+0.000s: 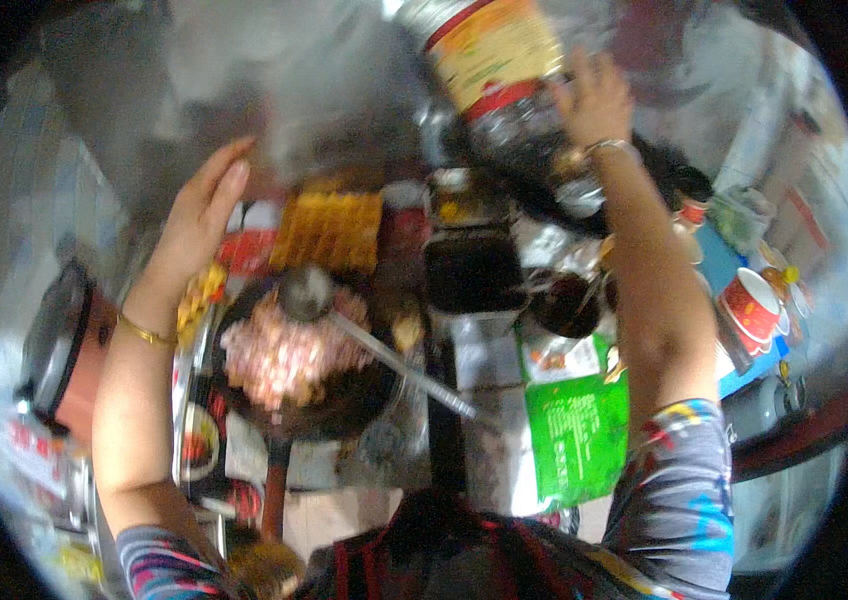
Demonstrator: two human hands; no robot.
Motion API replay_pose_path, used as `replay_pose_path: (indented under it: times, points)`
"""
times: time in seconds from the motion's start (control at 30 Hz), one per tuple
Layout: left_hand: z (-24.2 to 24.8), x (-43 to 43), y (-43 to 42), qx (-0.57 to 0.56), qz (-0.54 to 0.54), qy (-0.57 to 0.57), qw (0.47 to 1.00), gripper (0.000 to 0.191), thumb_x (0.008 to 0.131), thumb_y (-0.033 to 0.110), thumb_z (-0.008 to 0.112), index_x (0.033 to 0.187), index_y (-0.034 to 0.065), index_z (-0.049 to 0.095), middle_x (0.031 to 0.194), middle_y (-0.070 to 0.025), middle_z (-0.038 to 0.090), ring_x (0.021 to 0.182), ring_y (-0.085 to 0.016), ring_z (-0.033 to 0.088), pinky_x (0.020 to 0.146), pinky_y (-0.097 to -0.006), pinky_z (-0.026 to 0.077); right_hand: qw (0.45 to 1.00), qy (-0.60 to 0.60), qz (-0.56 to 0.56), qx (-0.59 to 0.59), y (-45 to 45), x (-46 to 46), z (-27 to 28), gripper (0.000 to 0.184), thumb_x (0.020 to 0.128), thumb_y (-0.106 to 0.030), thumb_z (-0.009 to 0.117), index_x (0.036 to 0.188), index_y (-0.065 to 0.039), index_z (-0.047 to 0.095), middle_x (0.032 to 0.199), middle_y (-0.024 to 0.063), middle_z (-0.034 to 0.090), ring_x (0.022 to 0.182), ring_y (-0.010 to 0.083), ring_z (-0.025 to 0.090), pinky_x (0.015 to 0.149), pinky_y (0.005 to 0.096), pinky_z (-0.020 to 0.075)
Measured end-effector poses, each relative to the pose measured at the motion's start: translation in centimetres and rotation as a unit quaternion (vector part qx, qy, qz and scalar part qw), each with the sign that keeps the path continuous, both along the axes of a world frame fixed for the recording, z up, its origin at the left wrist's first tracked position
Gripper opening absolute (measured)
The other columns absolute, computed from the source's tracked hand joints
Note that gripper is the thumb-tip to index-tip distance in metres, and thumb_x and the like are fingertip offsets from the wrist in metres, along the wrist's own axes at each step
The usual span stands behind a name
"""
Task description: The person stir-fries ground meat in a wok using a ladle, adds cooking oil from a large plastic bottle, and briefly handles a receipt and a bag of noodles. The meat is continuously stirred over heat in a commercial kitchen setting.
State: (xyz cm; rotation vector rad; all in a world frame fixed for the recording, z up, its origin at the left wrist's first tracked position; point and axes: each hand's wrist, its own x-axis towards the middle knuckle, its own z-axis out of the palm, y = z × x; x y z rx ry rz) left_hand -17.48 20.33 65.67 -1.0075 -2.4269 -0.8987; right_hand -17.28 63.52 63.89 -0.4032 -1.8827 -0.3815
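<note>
My right hand (595, 101), fingers spread, is against or right beside a large clear plastic jug with a yellow and red label (499, 56); blur hides whether it grips. My left hand (210, 199) is raised at the left with nothing in it, thumb and fingers apart. Below and right of it, a dark wok (360, 397) with a wooden handle holds chopped pinkish meat (281, 360). A metal ladle (409, 367) lies across the wok, its bowl over the meat and its handle pointing to the lower right.
Behind the wok stands a ridged yellow-brown block (330, 229). A dark square container (473, 266) and a dark bowl (565, 304) are in the middle. A green printed packet (578, 435) lies near my body. Red paper cups (752, 304) stand right; a black-lidded pot (68, 345) is left.
</note>
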Motion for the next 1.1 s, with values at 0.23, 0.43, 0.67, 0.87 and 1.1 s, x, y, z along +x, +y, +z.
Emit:
replay_pose_path:
  times: [0.23, 0.43, 0.67, 0.87, 1.1]
  points:
    - [-9.9, 5.1, -13.4, 0.002, 0.086, -0.12, 0.989, 0.048, 0.087, 0.039, 0.037, 0.113, -0.0008, 0.047, 0.115, -0.0157, 0.049, 0.11, -0.022, 0.044, 0.092, -0.0292, 0.032, 0.933, -0.067, 0.351, 0.033, -13.9, 6.6, -2.5, 0.041, 0.076, -0.024, 0.054, 0.111, -0.007, 0.045, 0.102, 0.0186, 0.051, 0.091, 0.036, 0.047, 0.079, 0.042, 0.0401]
    - [-24.2, 14.0, -25.5, 0.054, 0.141, -0.554, 0.818, 0.045, 0.088, 0.041, 0.035, 0.095, 0.0012, 0.056, 0.083, -0.0072, 0.059, 0.074, -0.014, 0.055, 0.07, -0.0274, 0.044, 0.792, -0.521, 0.258, -0.187, -25.3, 12.5, -20.0, 0.044, 0.074, -0.021, 0.055, 0.115, -0.008, 0.043, 0.105, 0.0168, 0.051, 0.094, 0.0345, 0.05, 0.08, 0.0399, 0.042]
    - [-38.2, 21.2, -28.0, 0.231, 0.008, -0.777, 0.586, 0.059, 0.084, 0.051, 0.035, 0.105, -0.0007, 0.051, 0.096, -0.0124, 0.058, 0.081, -0.022, 0.057, 0.073, -0.0325, 0.047, 0.679, -0.668, -0.018, -0.305, -27.4, 10.2, -29.5, 0.063, 0.072, -0.026, 0.058, 0.125, -0.009, 0.028, 0.107, 0.0178, 0.052, 0.1, 0.0326, 0.05, 0.083, 0.0392, 0.0419]
    - [-55.8, 23.3, -27.4, 0.202, 0.101, -0.79, 0.569, 0.049, 0.082, 0.041, 0.044, 0.107, -0.0015, 0.048, 0.095, -0.0125, 0.056, 0.081, -0.022, 0.055, 0.073, -0.0334, 0.046, 0.39, -0.578, 0.24, -0.675, -32.1, 12.2, -28.5, 0.05, 0.069, -0.015, 0.059, 0.114, -0.001, 0.04, 0.073, 0.0077, 0.055, 0.061, 0.0185, 0.054, 0.055, 0.0295, 0.0463]
    - [-78.2, 20.3, -20.2, 0.46, 0.116, -0.528, 0.704, 0.037, 0.077, 0.023, 0.055, 0.101, -0.0027, 0.045, 0.09, -0.0103, 0.055, 0.078, -0.021, 0.054, 0.072, -0.0326, 0.045, 0.426, -0.414, 0.283, -0.753, -38.3, 16.3, -22.6, 0.029, 0.076, 0.001, 0.045, 0.104, -0.001, 0.038, 0.062, 0.0081, 0.052, 0.04, 0.0145, 0.052, 0.034, 0.0244, 0.0451]
